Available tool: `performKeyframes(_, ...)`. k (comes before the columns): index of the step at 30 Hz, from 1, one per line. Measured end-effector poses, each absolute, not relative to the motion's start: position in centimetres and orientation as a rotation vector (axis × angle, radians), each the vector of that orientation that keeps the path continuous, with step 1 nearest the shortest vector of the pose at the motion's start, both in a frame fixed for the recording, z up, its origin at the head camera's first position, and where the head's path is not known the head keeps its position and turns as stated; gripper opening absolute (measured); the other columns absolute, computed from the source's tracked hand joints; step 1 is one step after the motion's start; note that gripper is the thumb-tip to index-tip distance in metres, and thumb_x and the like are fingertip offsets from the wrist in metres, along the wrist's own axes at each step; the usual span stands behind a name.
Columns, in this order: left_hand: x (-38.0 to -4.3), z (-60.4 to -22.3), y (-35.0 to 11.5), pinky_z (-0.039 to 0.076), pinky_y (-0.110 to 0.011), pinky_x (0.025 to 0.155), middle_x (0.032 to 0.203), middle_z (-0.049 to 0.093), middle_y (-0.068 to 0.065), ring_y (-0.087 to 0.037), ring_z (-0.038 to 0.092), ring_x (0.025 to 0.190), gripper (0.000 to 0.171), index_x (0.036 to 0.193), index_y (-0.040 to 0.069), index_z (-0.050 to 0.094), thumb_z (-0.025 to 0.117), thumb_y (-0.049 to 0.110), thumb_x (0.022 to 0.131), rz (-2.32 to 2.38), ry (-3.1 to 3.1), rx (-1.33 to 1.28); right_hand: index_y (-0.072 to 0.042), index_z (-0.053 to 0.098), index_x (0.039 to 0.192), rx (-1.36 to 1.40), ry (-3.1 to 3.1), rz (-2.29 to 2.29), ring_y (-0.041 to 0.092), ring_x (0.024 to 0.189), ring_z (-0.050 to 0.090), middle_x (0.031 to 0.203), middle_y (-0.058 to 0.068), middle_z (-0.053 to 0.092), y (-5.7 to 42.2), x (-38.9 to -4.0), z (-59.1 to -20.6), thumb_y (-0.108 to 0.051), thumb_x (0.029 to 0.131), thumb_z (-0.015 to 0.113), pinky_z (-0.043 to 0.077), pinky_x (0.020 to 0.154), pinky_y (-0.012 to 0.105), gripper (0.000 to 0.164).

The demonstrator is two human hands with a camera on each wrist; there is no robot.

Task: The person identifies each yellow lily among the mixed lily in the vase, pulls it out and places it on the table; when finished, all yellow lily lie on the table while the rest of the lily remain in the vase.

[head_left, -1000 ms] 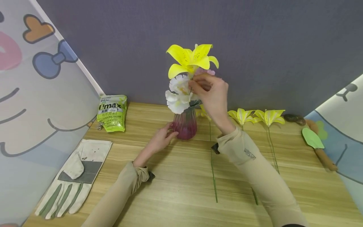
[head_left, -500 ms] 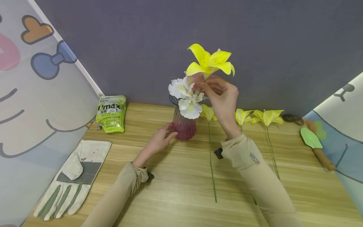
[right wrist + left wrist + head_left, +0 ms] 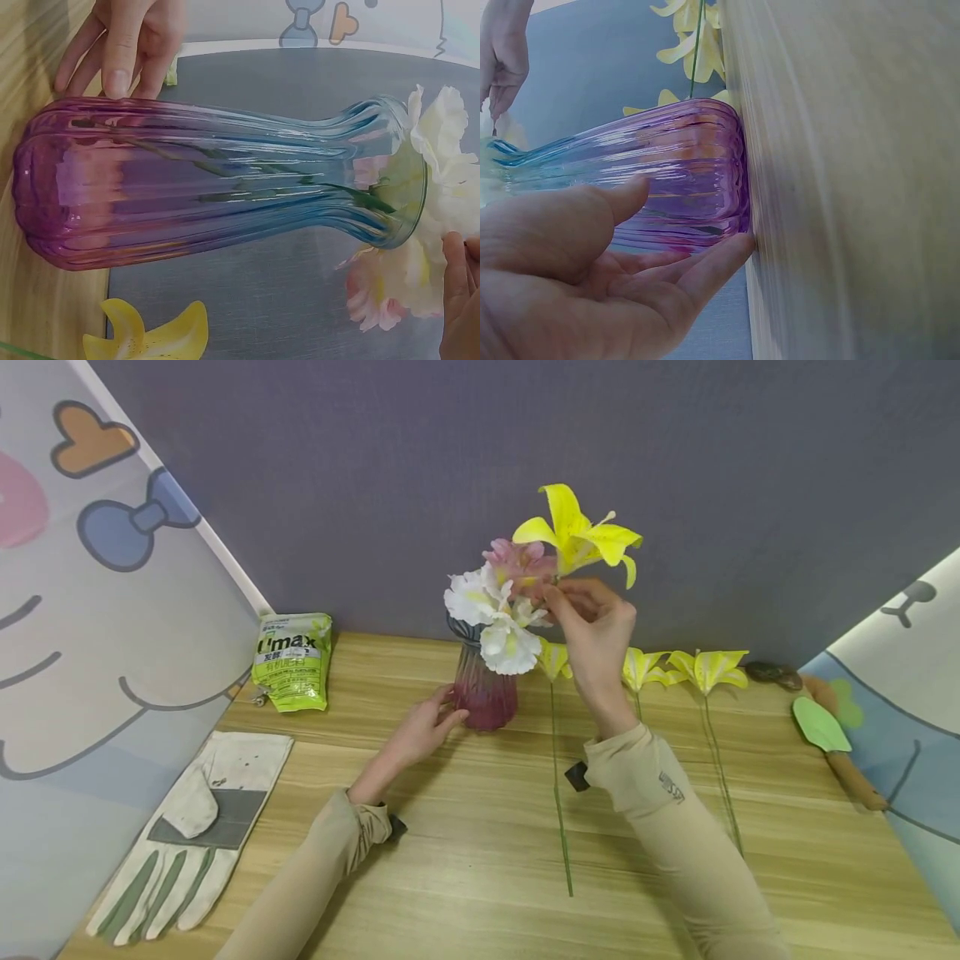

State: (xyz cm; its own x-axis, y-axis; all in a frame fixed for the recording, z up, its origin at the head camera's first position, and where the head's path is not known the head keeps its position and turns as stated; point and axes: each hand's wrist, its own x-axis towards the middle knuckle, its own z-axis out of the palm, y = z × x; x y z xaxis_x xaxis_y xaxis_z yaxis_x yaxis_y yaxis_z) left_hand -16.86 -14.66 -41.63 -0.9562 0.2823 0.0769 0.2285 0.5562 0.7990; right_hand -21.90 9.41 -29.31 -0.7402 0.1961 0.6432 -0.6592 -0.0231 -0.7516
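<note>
A ribbed glass vase (image 3: 486,697), pink at its base and blue toward its mouth (image 3: 225,180), stands upright on the wooden table. My left hand (image 3: 420,732) holds its lower left side, thumb and fingers around the glass (image 3: 697,172). White flowers (image 3: 510,645) and a pink flower (image 3: 517,562) lean out of the mouth to the right, and green stems show through the glass. Above and right of the vase, my right hand (image 3: 600,639) pinches a yellow lily (image 3: 577,537) just below its bloom. The lily's lower stem is hidden behind the flowers and hand.
Several long-stemmed yellow lilies (image 3: 708,671) lie on the table (image 3: 480,843) at the right. A green-bladed trowel (image 3: 825,724) and a dark stone (image 3: 776,674) are at far right. At left are a fertilizer bag (image 3: 292,662) and a work glove (image 3: 198,818). A grey wall (image 3: 375,485) rises behind.
My right hand has moved right with the yellow lily, whose bloom now tilts right. The white flowers have shifted right, and the pink flower has come into view. My left hand stays at the vase.
</note>
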Motion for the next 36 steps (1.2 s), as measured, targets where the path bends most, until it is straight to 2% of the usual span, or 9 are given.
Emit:
performKeyframes(5, -16.99, -41.73, -14.67, 0.054, -0.052, 0.111, 0.145, 0.056, -0.037, -0.049, 0.063, 0.128, 0.055, 0.153, -0.017, 0.040, 0.060, 0.014, 0.112, 1.366, 2.728, 0.455, 0.005, 0.078, 0.091, 0.451, -1.627, 1.897, 0.016, 0.072, 0.076, 0.085, 0.005, 0.080, 9.36, -21.74, -29.38, 0.007, 0.095, 0.078, 0.067, 0.066, 0.029, 0.005)
performKeyframes(9, -16.97, -41.67, -14.67, 0.054, -0.051, 0.111, 0.148, 0.054, -0.037, -0.048, 0.062, 0.130, 0.056, 0.154, -0.016, 0.039, 0.061, 0.013, 0.111, 1.377, 2.708, 0.443, 0.002, 0.079, 0.090, 0.432, -1.604, 1.939, 0.016, 0.073, 0.076, 0.082, 0.001, 0.079, 9.35, -21.66, -29.46, 0.006, 0.095, 0.079, 0.066, 0.066, 0.029, 0.006)
performKeyframes(22, -16.93, -41.83, -14.78, 0.054, -0.051, 0.110, 0.146, 0.055, -0.038, -0.049, 0.063, 0.128, 0.054, 0.152, -0.016, 0.041, 0.061, 0.012, 0.111, 1.403, 2.710, 0.457, 0.004, 0.077, 0.089, 0.465, -1.432, 2.087, 0.018, 0.070, 0.077, 0.079, 0.009, 0.079, 9.54, -21.62, -29.42, 0.007, 0.093, 0.080, 0.066, 0.065, 0.028, 0.006)
performKeyframes(36, -16.72, -41.46, -14.72, 0.053, -0.050, 0.112, 0.148, 0.054, -0.038, -0.049, 0.060, 0.131, 0.054, 0.153, -0.016, 0.040, 0.061, 0.012, 0.111, 1.402, 2.694, 0.442, 0.008, 0.074, 0.088, 0.447, -1.286, 2.138, 0.023, 0.072, 0.078, 0.086, 0.020, 0.078, 10.29, -21.35, -28.77, 0.007, 0.092, 0.082, 0.067, 0.068, 0.031, 0.008)
